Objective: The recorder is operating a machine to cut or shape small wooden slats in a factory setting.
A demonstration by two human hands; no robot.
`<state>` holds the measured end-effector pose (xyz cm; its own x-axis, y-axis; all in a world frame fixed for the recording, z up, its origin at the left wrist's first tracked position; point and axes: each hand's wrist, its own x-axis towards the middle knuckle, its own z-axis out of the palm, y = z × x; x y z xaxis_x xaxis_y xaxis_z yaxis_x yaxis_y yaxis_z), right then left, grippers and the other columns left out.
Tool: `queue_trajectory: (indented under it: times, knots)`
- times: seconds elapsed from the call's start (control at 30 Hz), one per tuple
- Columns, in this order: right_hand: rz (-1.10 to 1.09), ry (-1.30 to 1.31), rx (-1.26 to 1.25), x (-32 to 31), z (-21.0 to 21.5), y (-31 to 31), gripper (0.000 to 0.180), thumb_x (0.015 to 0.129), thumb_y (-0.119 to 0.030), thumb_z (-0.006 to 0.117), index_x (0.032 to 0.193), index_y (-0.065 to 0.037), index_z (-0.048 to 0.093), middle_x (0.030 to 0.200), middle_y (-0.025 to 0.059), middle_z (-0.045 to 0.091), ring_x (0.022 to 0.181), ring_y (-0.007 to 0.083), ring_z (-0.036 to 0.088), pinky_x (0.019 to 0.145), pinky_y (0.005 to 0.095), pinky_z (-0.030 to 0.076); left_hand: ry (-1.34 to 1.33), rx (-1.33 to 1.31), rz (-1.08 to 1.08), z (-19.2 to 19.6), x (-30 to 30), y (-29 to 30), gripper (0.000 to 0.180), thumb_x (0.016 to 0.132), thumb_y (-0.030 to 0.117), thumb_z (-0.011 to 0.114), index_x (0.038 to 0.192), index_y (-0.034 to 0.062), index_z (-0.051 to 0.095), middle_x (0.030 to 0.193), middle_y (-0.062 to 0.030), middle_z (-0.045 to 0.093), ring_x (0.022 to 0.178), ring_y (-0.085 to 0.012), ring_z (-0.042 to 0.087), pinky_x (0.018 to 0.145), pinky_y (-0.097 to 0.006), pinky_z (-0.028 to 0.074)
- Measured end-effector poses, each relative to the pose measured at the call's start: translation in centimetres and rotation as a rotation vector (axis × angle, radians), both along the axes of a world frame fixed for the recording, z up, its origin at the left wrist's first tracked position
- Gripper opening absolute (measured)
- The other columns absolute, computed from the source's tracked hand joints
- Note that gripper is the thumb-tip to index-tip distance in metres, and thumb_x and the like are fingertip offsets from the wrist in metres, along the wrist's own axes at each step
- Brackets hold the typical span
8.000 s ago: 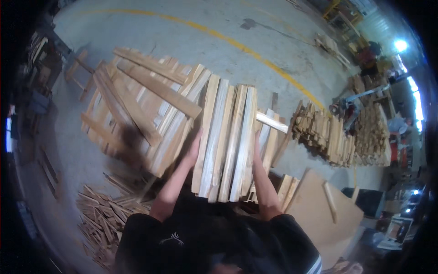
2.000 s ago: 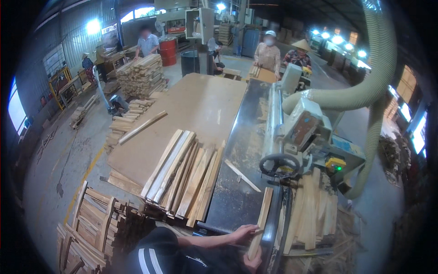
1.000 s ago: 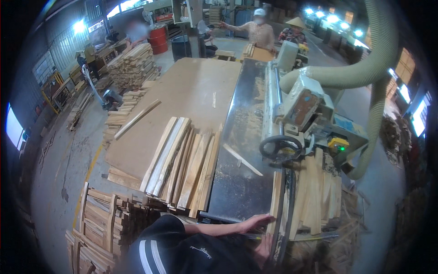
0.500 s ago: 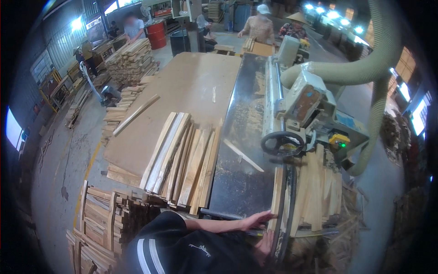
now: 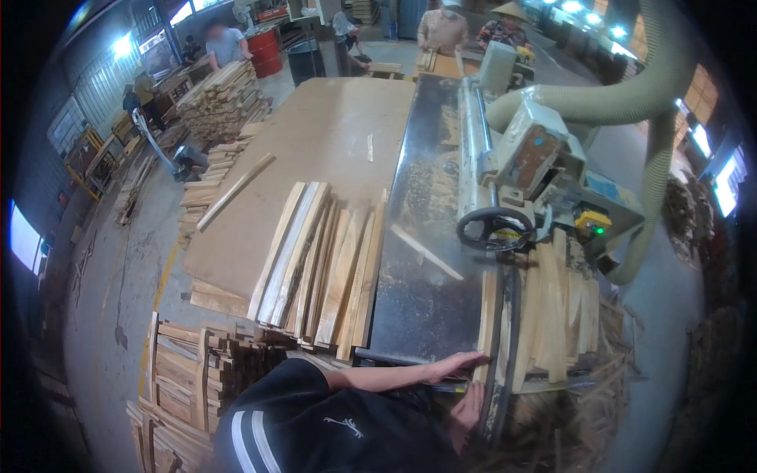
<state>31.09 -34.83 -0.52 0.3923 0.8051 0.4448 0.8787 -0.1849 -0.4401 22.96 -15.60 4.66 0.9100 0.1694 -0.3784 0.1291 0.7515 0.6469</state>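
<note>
I stand at the near end of a woodworking machine's dark steel table (image 5: 430,236). A long pale wooden strip (image 5: 489,311) lies along the table's right edge by the fence. My left hand (image 5: 457,365) reaches across with its fingers laid over the strip's near end. Just below it, my right hand (image 5: 468,411) grips the same end. To the left of the steel table lies a stack of rough planks (image 5: 323,268). A thin sliver of wood (image 5: 426,252) lies loose on the steel.
A black handwheel (image 5: 495,230) and a thick dust hose (image 5: 631,94) sit on the machine's right. Cut strips (image 5: 560,307) pile up beside it. A plywood table (image 5: 315,150) stretches ahead, wood stacks (image 5: 197,370) stand lower left, and people (image 5: 441,24) work at the far end.
Eight seconds ago both hands held a bundle of planks over the floor. Over the last second the view has tilted down a little; both hands have stayed on the strip's near end.
</note>
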Motion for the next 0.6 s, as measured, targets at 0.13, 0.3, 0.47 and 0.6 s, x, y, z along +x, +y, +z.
queue_trajectory:
  times: [0.13,0.3,0.47,0.6]
  knots:
    - [-0.011,0.010,0.022,0.0,-0.5,0.0,0.037,0.100,-0.002,0.042,0.127,0.007,0.066,0.137,0.0233,0.062,0.132,0.0419,0.057,0.111,0.0489,0.046,0.007,0.001,-0.023,0.5,0.0,0.1,0.078,0.103,0.065,0.043,0.158,0.0096,0.040,0.167,-0.0060,0.033,0.154,-0.0237,0.025,0.124,-0.044,0.021]
    - [-0.027,0.051,0.000,0.1,-0.7,0.1,0.039,0.099,-0.001,0.041,0.128,0.005,0.066,0.138,0.0225,0.062,0.132,0.0416,0.057,0.111,0.0489,0.046,-0.012,0.023,-0.037,-0.1,0.1,0.0,0.080,0.103,0.067,0.039,0.159,0.0100,0.039,0.168,-0.0087,0.030,0.156,-0.0268,0.023,0.127,-0.046,0.017]
    - [-0.003,0.040,0.039,0.5,-1.4,0.1,0.038,0.099,-0.001,0.042,0.129,0.005,0.066,0.138,0.0217,0.062,0.132,0.0413,0.057,0.111,0.0490,0.046,-0.010,0.054,0.000,-1.0,0.1,-0.3,0.077,0.105,0.065,0.034,0.160,0.0110,0.037,0.167,-0.0073,0.032,0.156,-0.0248,0.022,0.126,-0.046,0.017]
    - [-0.004,0.032,0.044,0.6,-1.0,0.2,0.037,0.101,-0.003,0.044,0.130,0.003,0.065,0.138,0.0213,0.062,0.133,0.0408,0.056,0.112,0.0491,0.046,-0.022,0.001,0.011,-0.6,0.3,-0.2,0.078,0.106,0.065,0.034,0.160,0.0093,0.037,0.167,-0.0074,0.032,0.156,-0.0249,0.022,0.126,-0.047,0.017]
